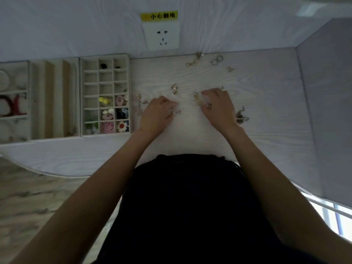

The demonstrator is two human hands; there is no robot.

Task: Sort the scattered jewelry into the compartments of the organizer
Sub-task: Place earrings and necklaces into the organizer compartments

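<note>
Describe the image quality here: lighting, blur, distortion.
Head view: dim and bluish; wide-angle bending curves the table edge; soft throughout, so the scattered jewelry around the left hand and right hand blurs into glints; the organizer contents show only as colour blobs; bright overexposure at lower right.

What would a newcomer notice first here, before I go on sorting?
Probably the two hands, left and right, pressed onto the pale table among scattered gold jewelry. Next, the gridded organizer to their left, its near compartments holding colourful pieces such as a white flower. A wall socket with a yellow warning label sits above.
</note>
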